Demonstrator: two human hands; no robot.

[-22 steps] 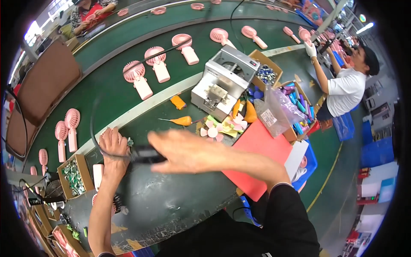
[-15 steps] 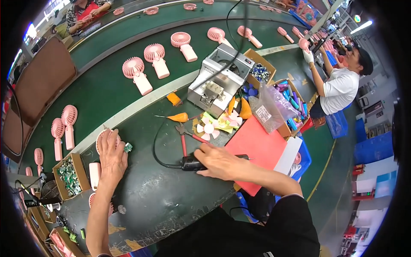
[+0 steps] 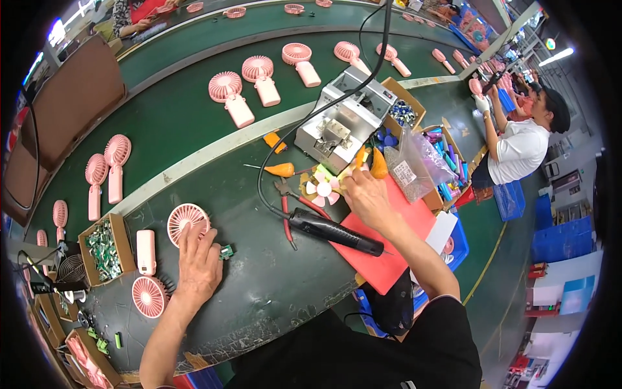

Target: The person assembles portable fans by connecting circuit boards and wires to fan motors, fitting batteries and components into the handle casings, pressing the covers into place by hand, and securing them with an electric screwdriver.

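Observation:
On the dark green bench, my left hand (image 3: 199, 262) has its fingers curled over the near rim of a round pink fan head (image 3: 188, 223). Beside those fingers sits a small green circuit board (image 3: 226, 251). My right hand (image 3: 368, 200) is closed among the small parts, its fingertips at a pale pink fan blade that it mostly covers. Just left of it lies another pink-and-white fan blade (image 3: 322, 188). A black electric screwdriver (image 3: 337, 232) rests partly on a red mat (image 3: 395, 236), with red-handled cutters (image 3: 286, 214) close by.
A grey metal machine (image 3: 340, 126) stands at the back, beside boxes of parts (image 3: 403, 111). At left are a carton of circuit boards (image 3: 103, 253), a pink handle (image 3: 146, 251) and another fan head (image 3: 149, 297). Pink fans (image 3: 240, 110) line the belt; a co-worker (image 3: 521, 136) stands right.
My right hand has let go of the screwdriver, now on the mat, and moved up to the fan blades. My left hand has shifted toward the near rim of the fan head. The view has shifted.

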